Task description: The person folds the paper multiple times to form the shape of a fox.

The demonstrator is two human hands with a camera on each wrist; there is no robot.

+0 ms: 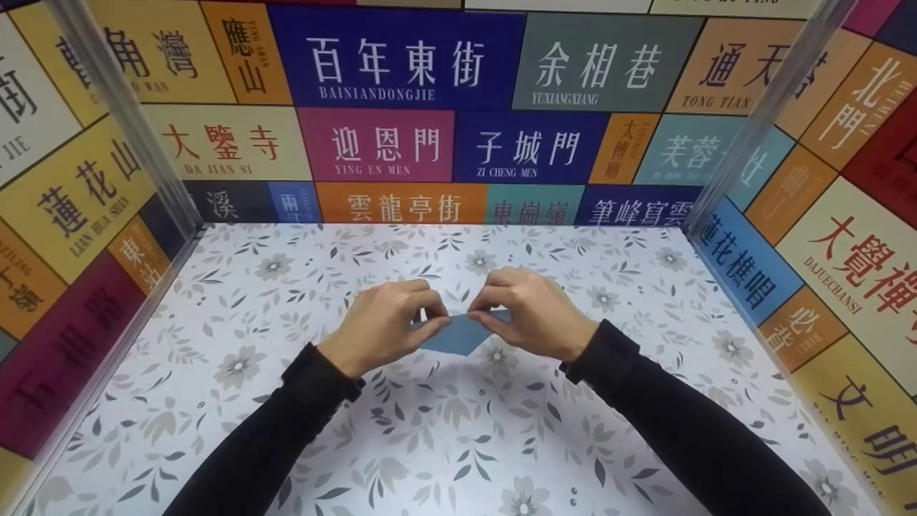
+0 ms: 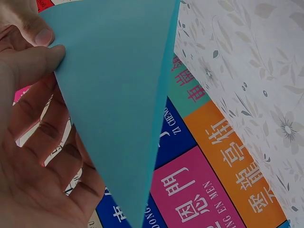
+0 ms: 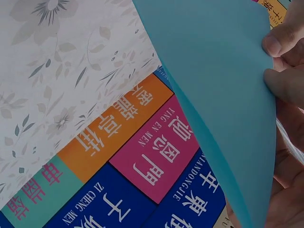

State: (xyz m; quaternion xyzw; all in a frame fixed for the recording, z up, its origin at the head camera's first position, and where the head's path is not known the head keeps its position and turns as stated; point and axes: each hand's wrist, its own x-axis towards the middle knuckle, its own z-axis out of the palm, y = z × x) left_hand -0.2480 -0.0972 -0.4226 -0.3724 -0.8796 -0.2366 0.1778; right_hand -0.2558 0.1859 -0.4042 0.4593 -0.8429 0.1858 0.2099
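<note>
A light blue sheet of paper (image 1: 462,338), folded into a triangle, is held up above the tabletop between both hands. My left hand (image 1: 390,319) pinches its upper edge near the middle, thumb on the side towards me. Close beside it, my right hand (image 1: 534,313) pinches the same edge, and the two thumb tips are almost together. The left wrist view shows the folded paper (image 2: 114,85) narrowing to a point, its layers slightly apart along one side. In the right wrist view, the paper (image 3: 228,95) likewise tapers to a corner, with a narrow gap between layers.
Beneath the hands lies a white tabletop (image 1: 251,430) printed with grey flowers and leaves. Panels of coloured blocks with Chinese lettering stand behind it, as a back wall (image 1: 394,57), and along the left and right sides. Clear strips (image 1: 129,122) run down the corners.
</note>
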